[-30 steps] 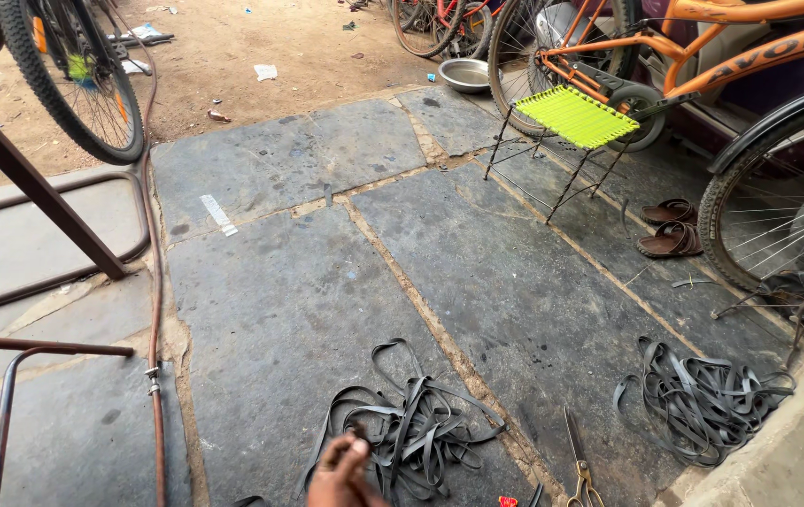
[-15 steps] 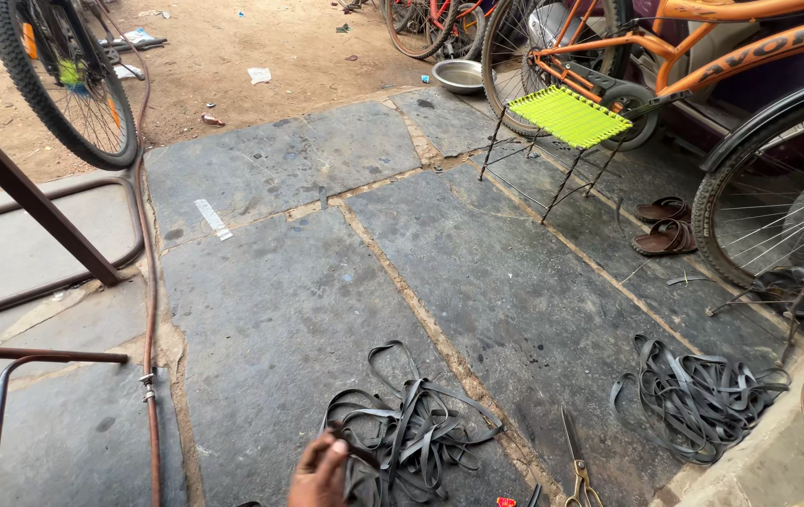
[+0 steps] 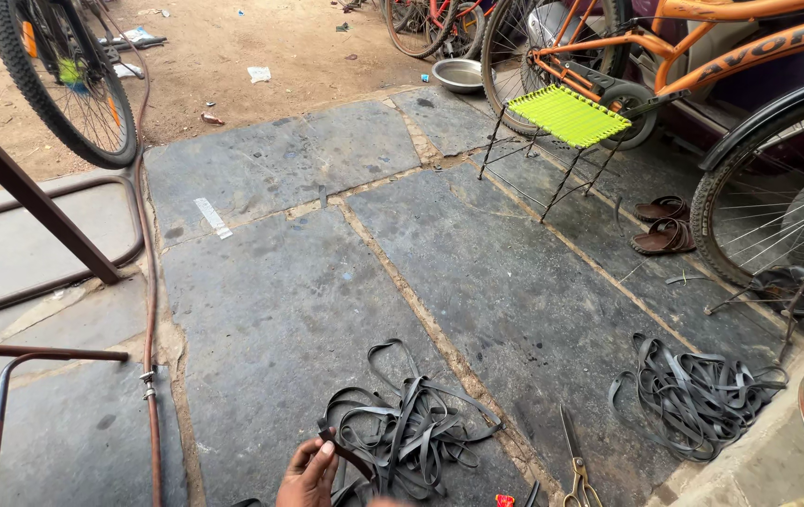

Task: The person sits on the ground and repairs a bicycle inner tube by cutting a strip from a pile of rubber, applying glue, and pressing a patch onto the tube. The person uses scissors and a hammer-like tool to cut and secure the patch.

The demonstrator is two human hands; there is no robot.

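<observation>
One hand (image 3: 310, 474) shows at the bottom edge of the view, fingers curled and pinching the end of a black rubber strip (image 3: 350, 455) between thumb and fingertips. It appears to be the left hand; the right hand is out of view. The strip runs into a tangled pile of black rubber strips (image 3: 411, 432) lying on the stone floor (image 3: 270, 310) just beside the hand, close to the floor's near edge.

To the right of that pile, a pair of scissors (image 3: 575, 469) with pale handles lies on the slabs, blades pointing away from the person. A small red object (image 3: 503, 500) sits at the bottom edge between pile and scissors; what it is cannot be told. Further right, near the raised kerb, lies a second heap of rubber strips (image 3: 698, 394).

Towards the far right part of the floor stands a low folding stool (image 3: 566, 117) with a bright yellow-green woven seat on thin metal legs. A pair of brown sandals (image 3: 663, 225) lies near it. An orange bicycle (image 3: 703, 38) stands behind the stool, and a dark bicycle wheel (image 3: 778, 216) rises at the right edge. A metal bowl (image 3: 458, 73) sits at the far edge of the slabs, where bare earth begins. At the far left corner stands another bicycle wheel (image 3: 64, 75), with rusty metal tubing (image 3: 31, 197) and a thin hose (image 3: 148, 282) running along the floor's left side.
</observation>
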